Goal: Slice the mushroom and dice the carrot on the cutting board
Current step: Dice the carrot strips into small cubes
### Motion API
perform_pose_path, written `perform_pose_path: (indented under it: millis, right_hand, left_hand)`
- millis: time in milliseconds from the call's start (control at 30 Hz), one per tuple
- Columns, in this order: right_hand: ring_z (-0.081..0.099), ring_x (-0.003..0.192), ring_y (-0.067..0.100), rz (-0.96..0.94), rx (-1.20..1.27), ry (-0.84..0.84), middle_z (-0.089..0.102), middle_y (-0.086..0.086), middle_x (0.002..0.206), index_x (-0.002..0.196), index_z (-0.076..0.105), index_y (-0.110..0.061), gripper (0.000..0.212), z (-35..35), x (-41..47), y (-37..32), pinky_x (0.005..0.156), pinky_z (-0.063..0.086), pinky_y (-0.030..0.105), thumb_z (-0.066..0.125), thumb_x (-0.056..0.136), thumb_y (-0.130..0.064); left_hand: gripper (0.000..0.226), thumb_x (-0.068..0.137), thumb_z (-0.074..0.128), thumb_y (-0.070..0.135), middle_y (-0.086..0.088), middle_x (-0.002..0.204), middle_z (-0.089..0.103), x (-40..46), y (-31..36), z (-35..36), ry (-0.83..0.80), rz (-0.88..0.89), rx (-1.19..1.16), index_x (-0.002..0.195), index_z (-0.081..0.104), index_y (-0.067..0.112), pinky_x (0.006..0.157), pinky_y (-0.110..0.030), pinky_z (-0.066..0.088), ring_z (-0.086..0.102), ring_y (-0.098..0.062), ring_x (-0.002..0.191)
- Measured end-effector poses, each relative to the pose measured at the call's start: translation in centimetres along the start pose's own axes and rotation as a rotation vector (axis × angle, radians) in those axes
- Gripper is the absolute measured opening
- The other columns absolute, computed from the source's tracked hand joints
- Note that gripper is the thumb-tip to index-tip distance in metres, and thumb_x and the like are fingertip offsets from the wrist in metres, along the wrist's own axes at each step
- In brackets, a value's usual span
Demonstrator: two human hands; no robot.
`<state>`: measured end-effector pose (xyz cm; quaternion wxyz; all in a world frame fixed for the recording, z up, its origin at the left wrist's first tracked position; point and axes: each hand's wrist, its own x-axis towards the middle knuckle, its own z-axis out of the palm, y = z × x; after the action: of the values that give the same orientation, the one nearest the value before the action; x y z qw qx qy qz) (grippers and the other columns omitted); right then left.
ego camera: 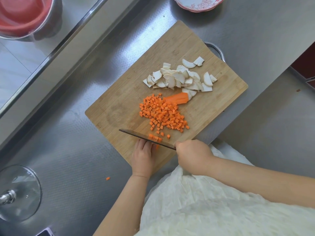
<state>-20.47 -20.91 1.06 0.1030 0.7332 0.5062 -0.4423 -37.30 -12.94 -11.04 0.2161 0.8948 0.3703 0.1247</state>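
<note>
1. A wooden cutting board (129, 92) lay at an angle on the steel counter (71, 150).
2. The right hand (193, 155) was curled round the handle of a knife (146, 138), the handle itself hidden inside the fist. The blade ran across the near edge of the board.
3. The left hand (142, 155) lay on the near part of the board just behind the blade, fingers bent down over a bit of carrot; how firmly it held the bit could not be told, since the blade covered the fingertips.
4. A few carrot cubes sat right at the blade, and a broad heap of diced carrot (163, 113) lay in the middle of the board.
5. An uncut carrot piece (178, 98) rested at the far edge of that heap, touching the mushroom slices (180, 77) piled beyond it.
6. One stray carrot cube (107, 178) lay on the counter left of the board.
7. A glass lid (20, 193) sat at the near left, a red basin (22, 14) at the far left, and a patterned bowl (197, 3) at the top edge.
</note>
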Motion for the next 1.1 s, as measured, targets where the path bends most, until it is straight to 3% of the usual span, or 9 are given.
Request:
perform_pose_path:
  millis: [133,267,367,500,600,733,867,1000,1100]
  right_hand:
    - [0.048,0.063,0.023,0.052,-0.019,-0.016,0.056,0.007,0.079,0.064,0.026,-0.017,0.036,0.6,0.7,-0.2,0.042,0.022,0.026,0.044,0.089,-0.001]
    - [0.044,0.061,0.021,0.140,0.007,-0.042,0.034,0.001,0.062,0.063,0.031,-0.015,0.035,1.3,2.2,-1.0,0.043,0.025,0.024,0.045,0.091,0.001]
    - [0.055,0.078,0.026,0.162,0.187,0.000,0.048,0.003,0.073,0.084,0.055,-0.009,0.019,1.3,3.4,-0.6,0.055,0.036,0.026,0.044,0.098,-0.014]
    - [0.050,0.071,0.024,0.116,0.303,0.069,0.049,0.003,0.075,0.098,0.057,-0.009,0.029,1.2,3.2,0.3,0.059,0.038,0.028,0.040,0.101,-0.032]
    - [0.050,0.067,0.024,0.068,0.195,0.094,0.041,-0.001,0.064,0.087,0.052,-0.014,0.018,1.9,2.0,0.4,0.047,0.030,0.027,0.040,0.099,-0.021]
    - [0.047,0.070,0.024,0.042,0.142,0.031,0.047,0.003,0.070,0.084,0.045,-0.016,0.012,1.8,0.7,-0.1,0.045,0.026,0.028,0.042,0.089,-0.005]
    - [0.045,0.071,0.023,0.061,0.120,-0.006,0.053,0.005,0.079,0.080,0.040,-0.014,0.015,1.3,0.3,-0.5,0.044,0.024,0.027,0.042,0.088,-0.001]
    - [0.039,0.056,0.019,0.113,0.079,-0.040,0.034,0.001,0.062,0.063,0.027,-0.016,0.036,1.4,1.2,-1.2,0.044,0.023,0.025,0.045,0.090,0.001]
    - [0.044,0.061,0.022,0.144,0.112,-0.033,0.039,0.003,0.064,0.064,0.035,-0.014,0.032,1.8,2.1,-1.3,0.046,0.028,0.025,0.045,0.092,-0.001]
  left_hand:
    - [0.028,0.091,0.053,0.021,-0.013,0.082,0.063,0.1,-0.1,0.1,-0.006,0.006,0.014,0.079,0.066,0.000,0.067,-0.034,0.044,0.053,-0.025,0.079]
    - [0.030,0.091,0.053,0.023,-0.010,0.079,0.062,0.1,0.0,0.1,0.006,0.012,0.038,0.074,0.066,0.002,0.062,-0.033,0.042,0.051,-0.022,0.074]
    - [0.027,0.091,0.055,0.025,-0.008,0.084,0.064,0.2,0.2,0.1,-0.004,-0.002,0.009,0.080,0.069,0.005,0.062,-0.033,0.045,0.057,-0.024,0.076]
    - [0.023,0.091,0.055,0.023,-0.008,0.087,0.063,0.1,0.4,-0.3,-0.011,-0.018,-0.040,0.082,0.068,0.006,0.061,-0.033,0.048,0.060,-0.025,0.078]
    - [0.025,0.092,0.054,0.023,-0.008,0.087,0.063,0.0,0.2,-0.6,-0.018,-0.021,-0.056,0.083,0.068,0.005,0.064,-0.031,0.047,0.059,-0.024,0.078]
    - [0.029,0.091,0.051,0.023,-0.012,0.086,0.064,-0.3,0.1,-0.5,-0.031,-0.016,-0.033,0.081,0.067,0.001,0.062,-0.035,0.050,0.061,-0.029,0.075]
    - [0.028,0.090,0.050,0.022,-0.012,0.085,0.064,-0.3,0.0,-0.4,-0.054,-0.032,-0.020,0.081,0.066,0.000,0.062,-0.037,0.050,0.060,-0.029,0.076]
    - [0.030,0.089,0.051,0.024,-0.010,0.082,0.063,-0.2,0.1,-0.4,-0.038,-0.031,0.005,0.076,0.064,0.002,0.062,-0.030,0.044,0.055,-0.024,0.075]
    - [0.029,0.090,0.052,0.024,-0.009,0.082,0.063,-0.2,0.1,-0.4,-0.028,-0.026,0.000,0.076,0.066,0.003,0.061,-0.031,0.045,0.056,-0.024,0.074]
